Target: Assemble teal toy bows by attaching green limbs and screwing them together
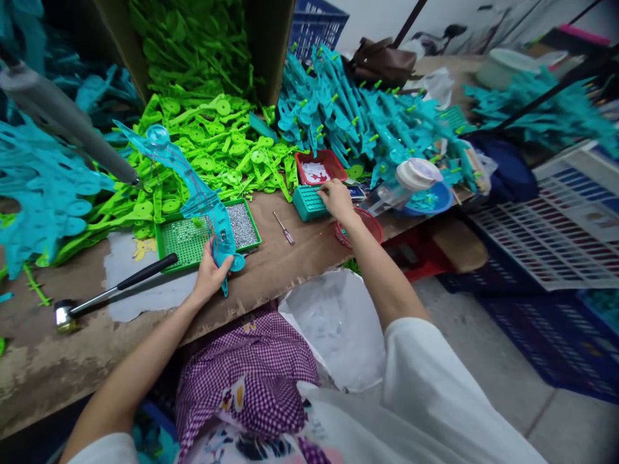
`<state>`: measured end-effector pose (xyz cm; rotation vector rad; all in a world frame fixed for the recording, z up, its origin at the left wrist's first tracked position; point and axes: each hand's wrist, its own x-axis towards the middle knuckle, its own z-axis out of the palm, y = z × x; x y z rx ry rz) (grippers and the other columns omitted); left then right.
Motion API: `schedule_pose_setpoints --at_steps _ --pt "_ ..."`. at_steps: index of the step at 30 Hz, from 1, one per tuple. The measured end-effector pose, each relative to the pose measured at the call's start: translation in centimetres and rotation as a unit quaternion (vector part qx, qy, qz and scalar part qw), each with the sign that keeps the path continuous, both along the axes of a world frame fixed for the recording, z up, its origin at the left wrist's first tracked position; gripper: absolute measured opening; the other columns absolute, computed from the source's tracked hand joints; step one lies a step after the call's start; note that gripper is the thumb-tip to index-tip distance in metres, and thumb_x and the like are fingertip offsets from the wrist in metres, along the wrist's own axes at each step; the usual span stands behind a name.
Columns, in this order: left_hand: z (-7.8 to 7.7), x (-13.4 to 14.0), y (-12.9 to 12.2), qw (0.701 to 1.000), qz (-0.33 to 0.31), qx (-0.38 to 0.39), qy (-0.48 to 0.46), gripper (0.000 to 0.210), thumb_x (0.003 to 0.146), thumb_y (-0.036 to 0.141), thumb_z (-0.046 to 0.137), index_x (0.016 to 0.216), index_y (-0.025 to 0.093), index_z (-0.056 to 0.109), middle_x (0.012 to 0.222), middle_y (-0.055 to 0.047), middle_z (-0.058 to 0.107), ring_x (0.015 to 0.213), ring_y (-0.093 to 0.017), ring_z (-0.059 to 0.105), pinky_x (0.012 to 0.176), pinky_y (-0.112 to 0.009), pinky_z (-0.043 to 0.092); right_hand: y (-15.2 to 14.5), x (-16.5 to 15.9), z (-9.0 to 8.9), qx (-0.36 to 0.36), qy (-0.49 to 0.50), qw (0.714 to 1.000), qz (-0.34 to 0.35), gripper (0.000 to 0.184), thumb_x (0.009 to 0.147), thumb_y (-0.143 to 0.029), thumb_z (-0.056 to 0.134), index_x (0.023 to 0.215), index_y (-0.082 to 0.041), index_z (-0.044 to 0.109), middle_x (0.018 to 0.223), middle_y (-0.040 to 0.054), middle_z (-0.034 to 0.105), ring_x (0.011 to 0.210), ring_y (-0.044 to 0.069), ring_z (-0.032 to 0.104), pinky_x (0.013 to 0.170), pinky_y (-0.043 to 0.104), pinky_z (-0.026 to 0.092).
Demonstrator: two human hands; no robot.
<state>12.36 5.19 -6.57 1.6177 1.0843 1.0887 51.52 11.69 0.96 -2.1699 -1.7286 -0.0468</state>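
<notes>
My left hand (207,276) is closed around the lower end of a long turquoise plastic part (199,190), which has thin red wires running along it. This part is tilted over a green tray (180,241) that has small silvery pieces (242,224) in its right side. My right hand (337,201) has its fingers pinched together at the top of a small ridged teal box (308,203). Whatever lies between those fingertips is hidden. Between the two hands, a small screwdriver (285,231) rests on the brown work surface (268,258).
A hammer (120,287) lies at left, near a hanging grey power screwdriver (72,116). Lime-green parts (213,138) pile up behind the tray, and turquoise parts (333,103) at back right. Red baskets (342,173), a clear jar (389,193) and a blue bowl (438,203) surround my right hand.
</notes>
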Motion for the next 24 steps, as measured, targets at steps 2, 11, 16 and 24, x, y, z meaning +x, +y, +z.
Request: schedule_pose_setpoints --at_steps 2,11,16,24 --pt "0.1 0.0 0.0 1.000 -0.007 -0.011 -0.009 0.068 0.084 0.044 0.065 0.140 0.022 0.034 0.109 -0.008 0.060 0.073 -0.015 0.062 0.066 -0.033 0.059 0.3 0.4 0.2 -0.020 -0.015 0.999 0.032 0.022 0.085 -0.023 0.055 0.095 -0.016 0.074 0.102 0.0138 0.068 0.093 0.027 0.061 0.083 0.038 0.046" --pt "0.4 0.0 -0.1 1.000 -0.018 0.003 -0.023 0.067 0.085 0.047 0.065 0.139 0.023 0.035 0.105 -0.007 0.061 0.071 -0.014 0.061 0.061 -0.029 0.058 0.7 0.5 0.9 -0.071 0.037 0.995 0.051 0.017 0.076 -0.015 0.063 0.090 -0.015 0.073 0.089 0.0090 0.074 0.083 0.021 0.065 0.080 0.033 0.047" --pt "0.4 0.1 -0.1 0.999 -0.016 -0.011 -0.027 0.067 0.085 0.049 0.065 0.138 0.022 0.035 0.108 -0.008 0.061 0.075 -0.016 0.063 0.063 -0.031 0.058 0.4 0.2 1.3 -0.043 0.084 0.994 0.047 0.020 0.068 -0.009 0.063 0.086 -0.013 0.070 0.086 0.0077 0.073 0.078 0.019 0.064 0.076 0.030 0.048" --pt "0.0 0.0 -0.1 1.000 -0.006 0.005 -0.024 0.069 0.083 0.047 0.066 0.139 0.020 0.036 0.118 -0.012 0.059 0.095 -0.023 0.064 0.080 -0.040 0.059 2.0 0.3 0.9 -0.004 0.018 0.999 0.036 0.017 0.076 -0.017 0.058 0.085 -0.014 0.073 0.090 0.0144 0.073 0.085 0.026 0.064 0.083 0.039 0.048"
